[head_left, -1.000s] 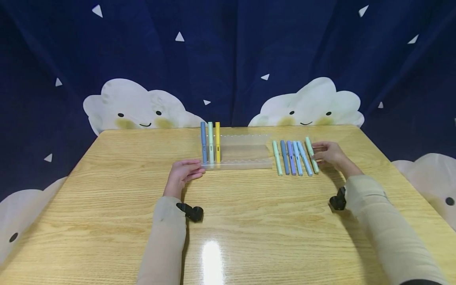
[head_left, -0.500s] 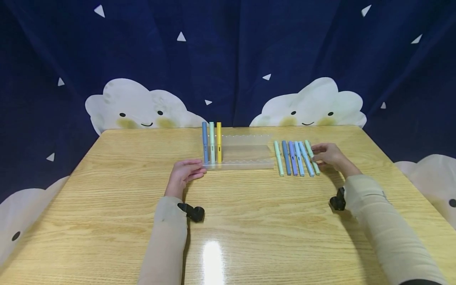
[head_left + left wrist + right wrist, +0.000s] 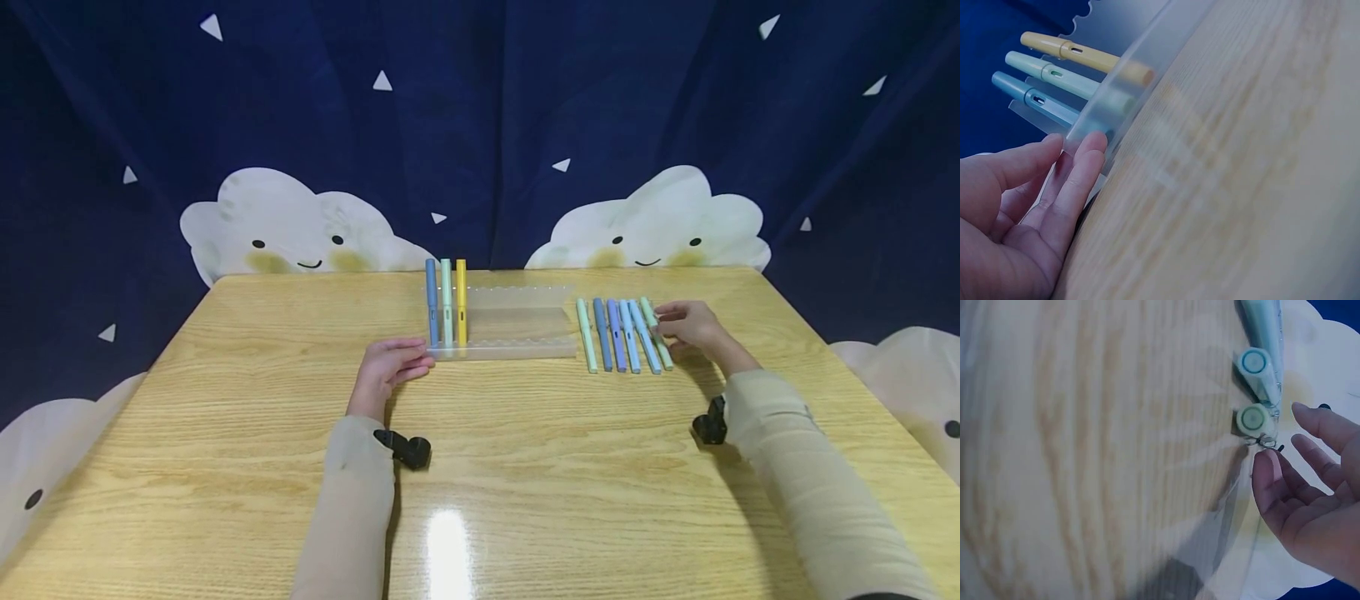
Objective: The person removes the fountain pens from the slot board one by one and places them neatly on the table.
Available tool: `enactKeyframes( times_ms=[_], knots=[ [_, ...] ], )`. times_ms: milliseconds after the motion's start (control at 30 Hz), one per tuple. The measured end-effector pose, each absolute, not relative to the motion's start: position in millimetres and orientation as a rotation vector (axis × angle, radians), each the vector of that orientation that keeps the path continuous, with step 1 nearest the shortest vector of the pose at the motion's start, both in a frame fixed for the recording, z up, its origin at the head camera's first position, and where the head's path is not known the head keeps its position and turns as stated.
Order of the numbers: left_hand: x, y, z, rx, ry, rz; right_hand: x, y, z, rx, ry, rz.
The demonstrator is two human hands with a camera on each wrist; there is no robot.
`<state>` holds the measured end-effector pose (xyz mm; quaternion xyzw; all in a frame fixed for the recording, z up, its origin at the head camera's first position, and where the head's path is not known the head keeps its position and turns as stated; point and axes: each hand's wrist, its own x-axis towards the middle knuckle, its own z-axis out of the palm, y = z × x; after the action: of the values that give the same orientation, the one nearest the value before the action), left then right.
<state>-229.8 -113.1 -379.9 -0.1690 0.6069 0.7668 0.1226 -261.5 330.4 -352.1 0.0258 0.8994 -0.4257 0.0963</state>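
A clear plastic pen rack (image 3: 517,343) stands mid-table with a blue pen (image 3: 431,302), a mint pen (image 3: 446,302) and a yellow pen (image 3: 461,302) upright at its left end. My left hand (image 3: 393,360) lies flat on the table, its straight fingertips (image 3: 1088,147) touching the rack's left corner (image 3: 1107,109). Several pastel pens (image 3: 617,335) lie side by side right of the rack. My right hand (image 3: 681,325) rests its relaxed fingers against the rightmost mint-green pen (image 3: 658,337). In the right wrist view that pen's round end (image 3: 1252,419) sits just beside my fingertips (image 3: 1265,472).
The wooden table (image 3: 225,433) backs onto a dark blue curtain with white clouds (image 3: 285,221). Black wrist camera mounts (image 3: 405,447) sit on both sleeves. The rack's right-hand slots (image 3: 536,321) hold nothing.
My right hand has slid a little left onto the rightmost mint-green pen, nudging it nearer the row. The left hand and rack have stayed still.
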Motion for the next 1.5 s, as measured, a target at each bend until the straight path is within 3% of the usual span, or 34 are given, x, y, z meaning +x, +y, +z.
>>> enactKeyframes(
  times_ms=[367,700,1500],
  knots=[
    [-229.3,-112.6,-379.3,-0.467,1.777,2.254,-258.1,310.4,-336.5,0.082,2.69,-1.545],
    [-226.0,-114.4,-379.6,-0.42,1.758,2.279,-267.5,288.3,-352.0,-0.012,2.52,-1.96],
    [-225.3,-113.2,-381.0,-0.388,1.762,2.312,-261.9,196.4,-333.9,-0.217,2.235,-2.206]
  ],
)
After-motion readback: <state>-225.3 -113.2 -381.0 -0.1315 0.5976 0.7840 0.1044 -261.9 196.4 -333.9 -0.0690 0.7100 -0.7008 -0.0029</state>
